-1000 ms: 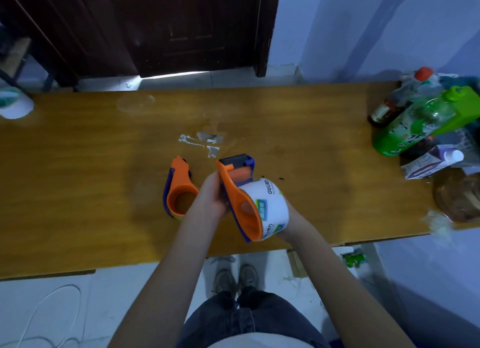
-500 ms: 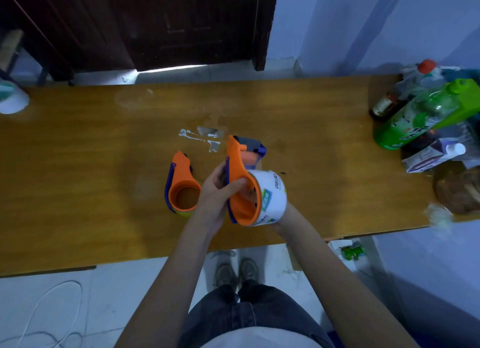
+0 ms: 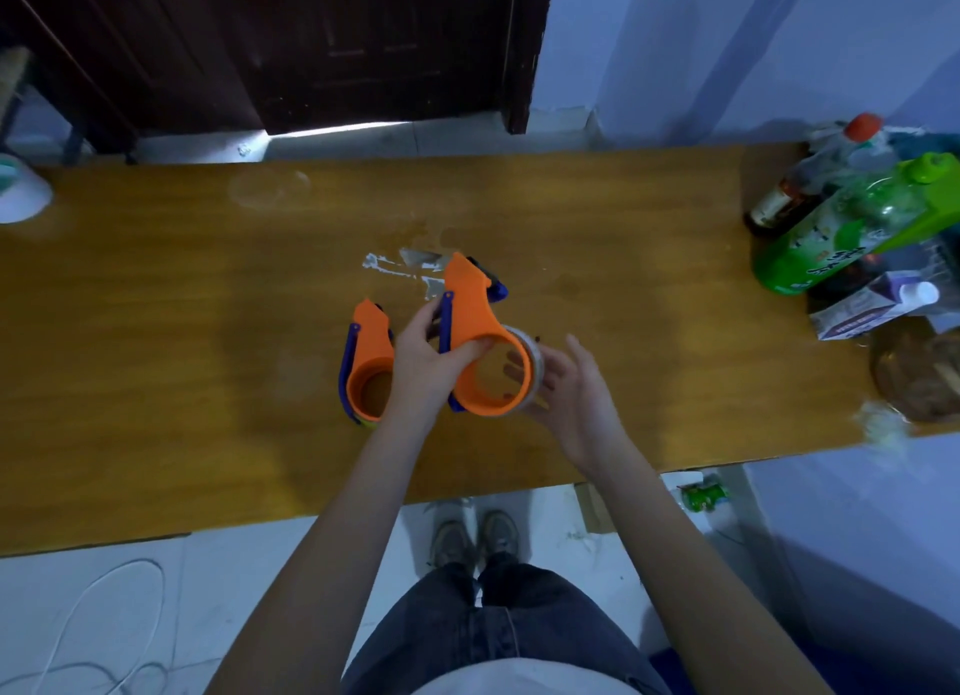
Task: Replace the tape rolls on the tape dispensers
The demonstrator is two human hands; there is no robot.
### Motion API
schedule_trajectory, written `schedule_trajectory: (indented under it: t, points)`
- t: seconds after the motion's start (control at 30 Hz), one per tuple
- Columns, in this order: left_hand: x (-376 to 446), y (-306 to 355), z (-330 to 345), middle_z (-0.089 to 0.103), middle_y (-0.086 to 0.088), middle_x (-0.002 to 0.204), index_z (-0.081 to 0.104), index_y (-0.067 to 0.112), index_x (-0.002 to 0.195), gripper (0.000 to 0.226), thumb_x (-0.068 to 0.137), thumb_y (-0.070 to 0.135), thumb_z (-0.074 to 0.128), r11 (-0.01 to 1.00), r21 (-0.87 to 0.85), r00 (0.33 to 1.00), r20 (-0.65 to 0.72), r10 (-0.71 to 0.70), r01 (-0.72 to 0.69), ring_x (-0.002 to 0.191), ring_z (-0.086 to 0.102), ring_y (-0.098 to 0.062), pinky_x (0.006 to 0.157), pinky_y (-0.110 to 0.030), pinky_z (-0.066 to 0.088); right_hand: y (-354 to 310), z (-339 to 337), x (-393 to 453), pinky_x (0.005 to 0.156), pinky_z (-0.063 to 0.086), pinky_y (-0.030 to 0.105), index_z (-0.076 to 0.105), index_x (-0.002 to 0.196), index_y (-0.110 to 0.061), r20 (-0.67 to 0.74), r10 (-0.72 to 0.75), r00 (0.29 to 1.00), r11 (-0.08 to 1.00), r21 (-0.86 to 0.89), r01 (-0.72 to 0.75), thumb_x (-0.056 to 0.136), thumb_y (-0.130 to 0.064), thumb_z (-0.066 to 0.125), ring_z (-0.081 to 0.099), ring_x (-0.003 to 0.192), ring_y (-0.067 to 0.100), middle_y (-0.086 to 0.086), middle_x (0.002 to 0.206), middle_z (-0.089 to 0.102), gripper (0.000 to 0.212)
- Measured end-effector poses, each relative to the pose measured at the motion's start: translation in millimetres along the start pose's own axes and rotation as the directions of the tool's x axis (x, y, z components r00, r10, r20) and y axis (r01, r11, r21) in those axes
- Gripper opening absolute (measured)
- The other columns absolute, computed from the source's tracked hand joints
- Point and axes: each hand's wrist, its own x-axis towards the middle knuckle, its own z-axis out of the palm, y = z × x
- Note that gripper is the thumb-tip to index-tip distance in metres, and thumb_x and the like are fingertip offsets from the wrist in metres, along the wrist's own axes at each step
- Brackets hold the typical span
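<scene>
A: Since one second ago, the orange plastic tape dispenser with blue trim (image 3: 470,325) had turned. Its open ring now faced the camera, and the white printed side of the tape roll (image 3: 529,369) was hidden behind it. The right hand (image 3: 571,390) had also come away from under the roll.

B: How were the hands holding?

A: The left hand (image 3: 426,364) grasped the dispenser, with the thumb hooked on the ring's inner edge. The right hand was released, its fingers straight and spread, just beside the roll. Whether the fingertips touched it, I could not tell.

B: Where was the roll?

A: It sat on the dispenser's ring, above the yellow-brown wooden table (image 3: 156,331). The second orange dispenser (image 3: 370,367) lay on the table, just left of the left hand.

B: What could go wrong?

A: I judged the roll could slide off the ring, because only one hand held the dispenser and nothing gripped the roll. If it was not fully seated, tilting the dispenser could drop it on the table.
</scene>
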Motion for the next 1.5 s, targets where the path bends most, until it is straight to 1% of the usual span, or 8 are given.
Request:
schedule_trajectory:
  t: [0.17, 0.27, 0.5, 0.7, 0.87, 1.0, 1.33, 1.5]
  points:
    - [19, -12, -3, 0.059, -0.003, 0.121, 0.044, 0.013, 0.139, 0.073, 0.073, 0.016, 0.076, 0.988, 0.152, 0.999, 0.034, 0.003, -0.008, 0.103, 0.056, -0.014, 0.075, -0.021, 0.044, 0, 8, 5, 0.088, 0.051, 0.049, 0.066, 0.100, -0.006, 0.065, -0.225, 0.972, 0.842, -0.490, 0.227, 0.092, -0.027, 0.056, 0.062, 0.080, 0.021, 0.011, 0.087, 0.063, 0.025]
    - [28, -14, -2, 0.058, -0.006, 0.121, 0.043, 0.010, 0.139, 0.071, 0.075, 0.012, 0.074, 0.974, 0.225, 0.999, 0.045, -0.013, 0.003, 0.109, 0.057, -0.023, 0.076, -0.025, 0.044, 3, 10, 13, 0.088, 0.045, 0.060, 0.060, 0.076, -0.002, 0.087, -0.224, 0.971, 0.795, -0.560, 0.234, 0.095, -0.031, 0.050, 0.055, 0.076, 0.028, 0.013, 0.073, 0.055, 0.036]
    - [35, -24, 10, 0.053, -0.004, 0.133, 0.043, 0.017, 0.137, 0.065, 0.078, 0.026, 0.070, 0.806, 0.590, 0.998, 0.012, -0.069, 0.049, 0.120, 0.051, -0.027, 0.090, -0.039, 0.047, 26, -1, 37, 0.084, 0.046, 0.064, 0.057, 0.087, 0.012, 0.089, -0.194, 0.977, 0.693, -0.693, 0.201, 0.100, -0.025, 0.036, 0.058, 0.088, 0.051, 0.032, 0.081, 0.059, 0.045]
    - [41, -28, 18, 0.058, -0.005, 0.124, 0.051, 0.016, 0.125, 0.050, 0.078, 0.022, 0.068, 0.746, 0.654, 0.991, -0.070, -0.111, 0.130, 0.115, 0.055, -0.029, 0.080, -0.038, 0.045, 36, -1, 57, 0.065, 0.023, 0.024, 0.037, 0.058, -0.023, 0.087, -0.203, 0.975, 0.561, -0.806, 0.189, 0.102, -0.023, 0.031, 0.041, 0.083, 0.019, -0.005, 0.064, 0.038, 0.045]
    - [47, -36, 24, 0.060, -0.004, 0.098, 0.056, 0.016, 0.101, 0.024, 0.078, 0.015, 0.064, 0.708, 0.695, 0.992, -0.089, -0.091, 0.127, 0.096, 0.060, -0.031, 0.065, -0.036, 0.044, 40, -6, 67, 0.071, 0.027, 0.024, 0.045, 0.064, -0.026, 0.088, -0.179, 0.980, 0.531, -0.830, 0.171, 0.102, -0.024, 0.031, 0.042, 0.086, 0.017, 0.005, 0.079, 0.047, 0.040]
    - [52, -40, 27, 0.060, -0.006, 0.094, 0.056, 0.017, 0.100, 0.021, 0.080, 0.013, 0.062, 0.695, 0.703, 0.988, -0.089, -0.123, 0.149, 0.091, 0.060, -0.031, 0.063, -0.036, 0.041, 41, -11, 72, 0.078, 0.032, 0.024, 0.063, 0.098, 0.000, 0.115, -0.165, 0.980, 0.523, -0.832, 0.186, 0.102, -0.025, 0.031, 0.044, 0.093, 0.018, 0.011, 0.094, 0.049, 0.041]
    - [58, -42, 28, 0.052, -0.004, 0.070, 0.049, 0.017, 0.074, 0.012, 0.077, 0.011, 0.058, 0.706, 0.698, 0.993, -0.076, -0.095, 0.121, 0.068, 0.054, -0.028, 0.051, -0.031, 0.033, 39, -9, 76, 0.067, 0.028, 0.024, 0.060, 0.082, -0.006, 0.120, -0.192, 0.974, 0.471, -0.860, 0.199, 0.101, -0.026, 0.032, 0.043, 0.086, 0.017, 0.004, 0.075, 0.050, 0.040]
    - [52, -34, 26, 0.060, -0.013, 0.100, 0.056, 0.007, 0.105, 0.026, 0.081, 0.016, 0.063, 0.654, 0.750, 0.989, -0.010, -0.145, 0.103, 0.096, 0.061, -0.032, 0.067, -0.039, 0.050, 33, -11, 83, 0.079, 0.050, 0.039, 0.063, 0.111, -0.001, 0.102, -0.198, 0.975, 0.479, -0.857, 0.187, 0.097, -0.034, 0.042, 0.060, 0.093, 0.028, 0.016, 0.103, 0.065, 0.041]
